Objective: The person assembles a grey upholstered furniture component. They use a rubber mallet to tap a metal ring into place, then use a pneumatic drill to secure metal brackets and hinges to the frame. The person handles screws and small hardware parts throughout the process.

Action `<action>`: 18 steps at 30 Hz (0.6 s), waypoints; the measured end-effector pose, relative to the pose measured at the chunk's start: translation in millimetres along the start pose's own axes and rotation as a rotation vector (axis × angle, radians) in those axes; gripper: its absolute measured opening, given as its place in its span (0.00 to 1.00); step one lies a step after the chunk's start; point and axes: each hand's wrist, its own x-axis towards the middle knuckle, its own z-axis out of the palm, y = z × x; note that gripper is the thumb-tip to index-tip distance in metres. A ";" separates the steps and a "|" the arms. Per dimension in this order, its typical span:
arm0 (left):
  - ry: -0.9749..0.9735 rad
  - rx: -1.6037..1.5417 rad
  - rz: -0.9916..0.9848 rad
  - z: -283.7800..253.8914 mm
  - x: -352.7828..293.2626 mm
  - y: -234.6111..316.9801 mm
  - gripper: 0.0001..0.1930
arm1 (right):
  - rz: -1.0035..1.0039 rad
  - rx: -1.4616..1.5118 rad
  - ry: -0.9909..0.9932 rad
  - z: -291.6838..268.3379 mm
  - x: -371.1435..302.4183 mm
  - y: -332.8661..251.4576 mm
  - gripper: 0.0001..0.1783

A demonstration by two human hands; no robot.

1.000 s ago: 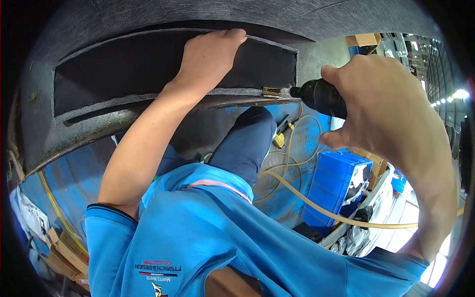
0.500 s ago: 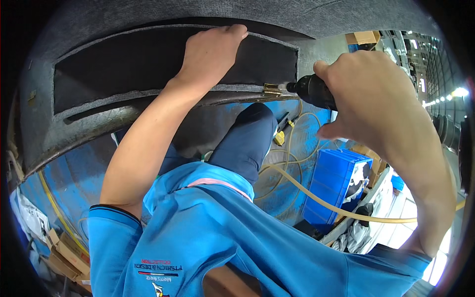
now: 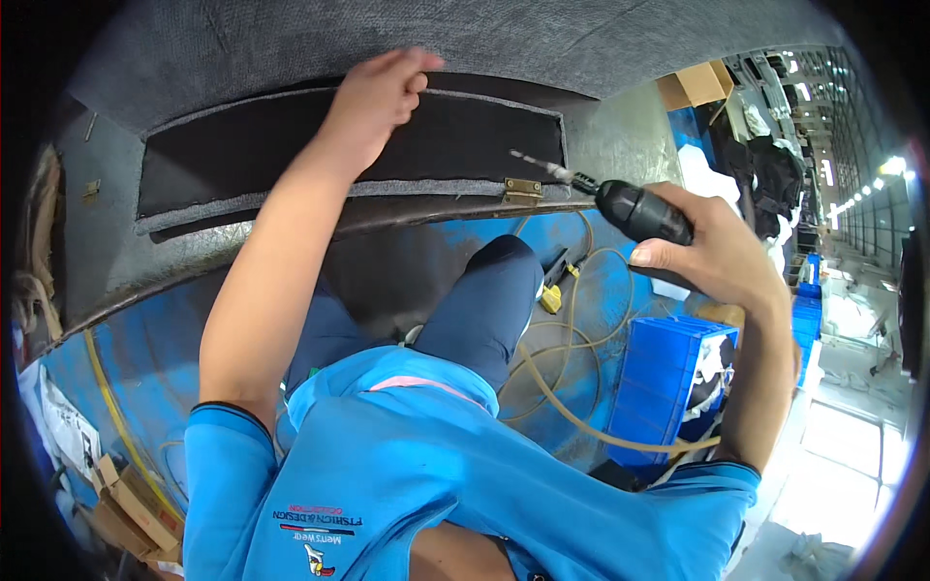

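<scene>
A black power drill (image 3: pixel 641 211) is gripped in my right hand (image 3: pixel 719 254), its thin bit pointing left over the edge of a black panel (image 3: pixel 242 155). That panel has a grey fabric border and lies along a grey upholstered piece. Below the bit, a brass-coloured hinge (image 3: pixel 522 190) sits on the panel's near border at its right end. Over the panel's middle my left hand (image 3: pixel 373 107) is raised with its fingers curled together; what they hold, if anything, is hidden. A second small hinge (image 3: pixel 92 189) shows at the far left.
A tan hose (image 3: pixel 591 431) curves across the blue floor on the right, near a blue crate (image 3: pixel 664 373) with white material in it. A yellow-and-black tool (image 3: pixel 552 295) lies beside my knee. Cardboard boxes (image 3: pixel 136 504) stand at the lower left, and another carton (image 3: pixel 699 85) at upper right.
The drill has come away from the hinge, and its bit now shows above it. My left hand has moved left and lifted off the panel's far edge, its fingers curling.
</scene>
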 end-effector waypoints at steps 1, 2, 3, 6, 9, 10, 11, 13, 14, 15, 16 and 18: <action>0.012 -0.149 -0.079 -1.1 -8.4 -0.1 0.13 | -0.012 0.097 0.001 9.3 -0.3 9.4 0.34; 0.043 -0.292 -0.154 -4.0 -19.9 -1.1 0.13 | -0.091 0.158 0.017 20.9 6.5 18.9 0.33; 0.077 -0.439 -0.224 -5.0 -32.3 -2.2 0.13 | -0.106 0.201 -0.013 29.2 13.1 22.5 0.32; 0.136 -0.473 -0.207 2.9 -77.5 -0.2 0.10 | -0.217 0.349 -0.074 54.0 31.3 28.9 0.30; 0.131 -0.349 -0.117 -5.0 -94.5 5.2 0.09 | -0.324 0.461 -0.112 74.1 53.5 31.5 0.30; 0.128 -0.303 -0.088 -9.0 -97.5 6.5 0.10 | -0.347 0.502 -0.169 76.9 62.6 29.5 0.29; 0.122 -0.293 -0.075 -10.0 -100.2 9.7 0.11 | -0.371 0.558 -0.189 79.6 68.4 29.9 0.28; 0.182 -0.160 -0.064 -7.9 -108.0 12.4 0.11 | -0.440 0.697 -0.183 91.0 80.7 29.3 0.28; 0.184 -0.159 -0.080 -6.6 -110.2 11.2 0.12 | -0.415 0.710 -0.218 88.2 82.3 24.9 0.28; 0.173 -0.137 -0.082 -4.1 -114.0 12.5 0.14 | -0.411 0.747 -0.240 91.0 86.5 24.8 0.28; 0.191 -0.153 -0.092 -1.7 -117.3 13.4 0.14 | -0.417 0.766 -0.250 92.2 90.2 23.0 0.27; 0.187 -0.210 -0.085 0.6 -120.7 7.1 0.15 | -0.360 0.812 -0.263 95.3 90.9 20.3 0.27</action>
